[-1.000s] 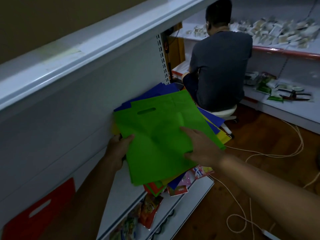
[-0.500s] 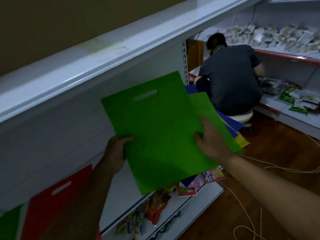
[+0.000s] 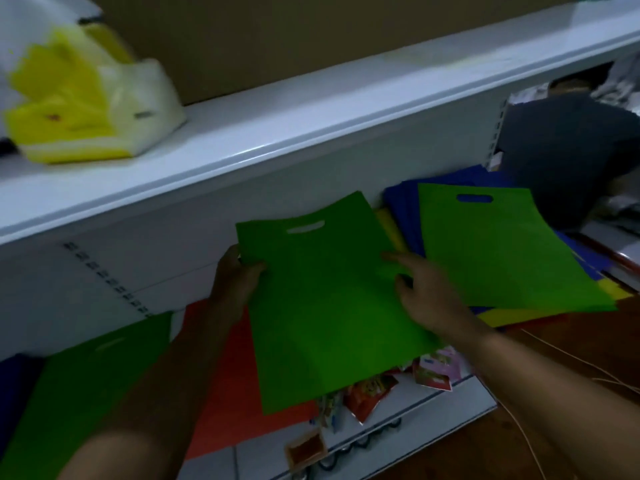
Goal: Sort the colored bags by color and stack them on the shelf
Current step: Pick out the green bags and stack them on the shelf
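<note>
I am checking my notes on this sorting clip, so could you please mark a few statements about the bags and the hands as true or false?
1. The left hand grips the edge of a green bag. True.
2. The held bag has no handle slot. False: an oval slot is cut near its top edge.
3. A second green bag lies on top of the mixed pile at the right. True.
4. A red bag lies below the held bag. True.
5. The yellow bags sit on the floor. False: they sit on the upper shelf.
6. The right hand is off the held bag. False: it rests on it.
</note>
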Available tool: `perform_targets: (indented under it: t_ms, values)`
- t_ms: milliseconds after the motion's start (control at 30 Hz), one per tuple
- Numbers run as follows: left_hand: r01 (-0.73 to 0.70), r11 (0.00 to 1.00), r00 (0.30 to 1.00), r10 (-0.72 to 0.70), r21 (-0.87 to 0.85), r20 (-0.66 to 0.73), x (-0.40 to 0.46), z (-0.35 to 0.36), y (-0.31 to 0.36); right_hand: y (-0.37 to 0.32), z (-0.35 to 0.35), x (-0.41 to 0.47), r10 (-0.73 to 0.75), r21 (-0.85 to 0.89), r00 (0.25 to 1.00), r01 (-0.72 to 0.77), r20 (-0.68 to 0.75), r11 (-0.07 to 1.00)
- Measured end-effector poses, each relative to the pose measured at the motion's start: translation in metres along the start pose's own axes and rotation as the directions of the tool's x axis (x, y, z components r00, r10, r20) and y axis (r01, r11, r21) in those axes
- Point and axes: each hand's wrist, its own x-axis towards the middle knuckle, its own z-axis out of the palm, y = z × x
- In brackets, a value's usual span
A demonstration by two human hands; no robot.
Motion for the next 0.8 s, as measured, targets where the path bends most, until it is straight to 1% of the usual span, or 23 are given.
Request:
perform_targets:
  t_ms: [133, 233, 300, 433, 533, 633, 800]
  values:
    - [-0.050, 0.999, 0.999, 0.049, -0.020, -0.022, -0.007, -0.078, -0.017, -0.063, 0.050, -0.017, -0.011, -0.013, 1.000, 0.011, 0.013, 1.000]
    - [-0.118, 0.990, 0.993, 0.120, 0.078, -0.015, -0.018, -0.133, -0.029, -0.102, 0.095, -0.030, 0.013, 0.003, 0.999, -0.013, 0.043, 1.000]
    - [-0.079, 0.990, 0.996, 0.084, 0.115, -0.040, -0.026, -0.172, -0.036, -0.128, 0.121, -0.038, 0.020, -0.013, 0.997, -0.019, 0.069, 1.000]
    - [-0.043, 0.992, 0.992, 0.056, 0.117, -0.112, -0.038, -0.245, -0.053, -0.180, 0.161, -0.051, 0.005, -0.032, 0.995, -0.002, 0.104, 0.999]
    - [-0.008, 0.994, 0.987, 0.025, 0.110, -0.161, -0.052, -0.287, -0.063, -0.209, 0.189, -0.058, -0.055, -0.048, 0.989, 0.062, 0.139, 0.997]
    - [0.014, 0.994, 0.969, 0.012, 0.106, -0.245, -0.071, -0.323, -0.076, -0.232, 0.213, -0.065, -0.098, -0.037, 0.981, 0.106, 0.170, 0.994]
    - [0.078, 0.970, 0.929, 0.013, 0.229, -0.370, -0.095, -0.378, -0.099, -0.264, 0.254, -0.079, -0.154, 0.013, 0.952, 0.156, 0.263, 0.988]
